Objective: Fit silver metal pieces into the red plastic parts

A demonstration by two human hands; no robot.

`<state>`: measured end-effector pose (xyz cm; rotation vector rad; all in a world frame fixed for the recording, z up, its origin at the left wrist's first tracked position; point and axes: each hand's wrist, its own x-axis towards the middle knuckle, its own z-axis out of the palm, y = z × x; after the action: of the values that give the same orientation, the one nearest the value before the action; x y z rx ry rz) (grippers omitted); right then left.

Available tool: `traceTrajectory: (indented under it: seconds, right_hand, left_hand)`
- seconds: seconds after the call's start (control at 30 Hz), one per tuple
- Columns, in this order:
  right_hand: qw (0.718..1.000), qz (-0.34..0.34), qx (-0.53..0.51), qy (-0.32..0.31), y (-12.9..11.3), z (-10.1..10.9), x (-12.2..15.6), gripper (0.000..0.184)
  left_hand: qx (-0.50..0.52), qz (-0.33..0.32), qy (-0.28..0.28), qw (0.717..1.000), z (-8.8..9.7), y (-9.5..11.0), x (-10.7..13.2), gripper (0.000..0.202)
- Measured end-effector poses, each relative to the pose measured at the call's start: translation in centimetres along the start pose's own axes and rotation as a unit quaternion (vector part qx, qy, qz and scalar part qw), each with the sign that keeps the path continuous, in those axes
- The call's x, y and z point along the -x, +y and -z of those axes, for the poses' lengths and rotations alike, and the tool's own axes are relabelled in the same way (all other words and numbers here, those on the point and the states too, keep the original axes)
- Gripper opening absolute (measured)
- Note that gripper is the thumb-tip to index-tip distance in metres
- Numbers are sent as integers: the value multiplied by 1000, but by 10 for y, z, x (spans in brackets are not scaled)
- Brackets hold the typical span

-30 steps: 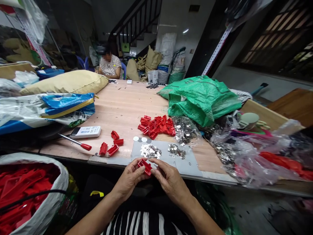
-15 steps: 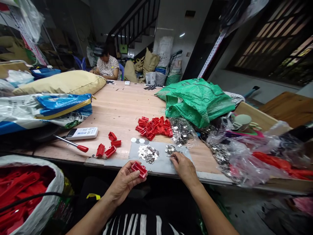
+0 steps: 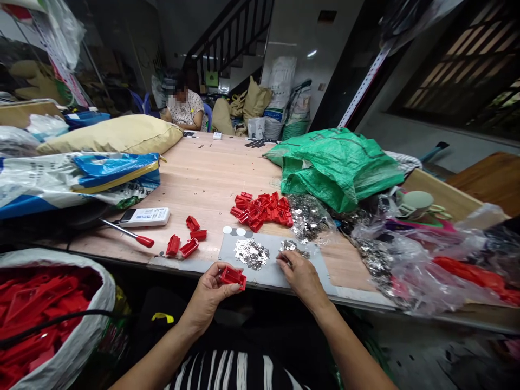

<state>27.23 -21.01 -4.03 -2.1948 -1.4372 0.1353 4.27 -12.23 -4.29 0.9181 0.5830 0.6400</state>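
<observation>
Dim workroom, with a dark-railed staircase [image 3: 231, 46] at the back and a co-worker [image 3: 184, 111] seated at the far left end of a long wooden table [image 3: 207, 179]. At the near side, a person in a striped top [image 3: 231, 371] works with both forearms stretched forward. The left hand [image 3: 209, 295] grasps a red case [image 3: 233, 277], thumb along its near side and fingers curled behind, holding it at the table's near edge. The case's long axis slants from far left to near right, its hollow side facing up. The right forearm angles in from the near right, and the right hand [image 3: 303, 276], back upward, brings thumb and forefinger together at the near left edge of a small pile of metal pieces [image 3: 296, 249]; whether it grips one cannot be told. A larger metal pile [image 3: 252, 253] lies to the left on the same gray sheet [image 3: 276, 279]. Beyond sits a heap of red cases [image 3: 262, 211], with a clear bag [image 3: 311, 216] of metal pieces and a green sack [image 3: 341, 168] to its right. Four loose cases [image 3: 189, 248] lie to the left, near a red-handled tool [image 3: 144, 241]
</observation>
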Motion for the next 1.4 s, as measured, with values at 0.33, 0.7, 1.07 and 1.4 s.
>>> traceTrajectory:
  seconds: [0.33,0.7,1.07,1.4]
  right_hand:
    - [998,16,-3,-55,-25,-17,-7,9]
    - [998,31,-22,-46,-12,-26,-12,7]
    - [996,48,-47,-57,-5,-23,-16,17]
    - [972,-7,-223,-74,-38,-4,-12,25]
  left_hand:
    - [-19,-32,24,999,3,-2,-2,34]
    - [-11,-47,20,999,-1,4,-3,31]
    - [0,-60,26,998,2,0,-11,33]
    - [-45,-94,45,994,2,4,-8,33]
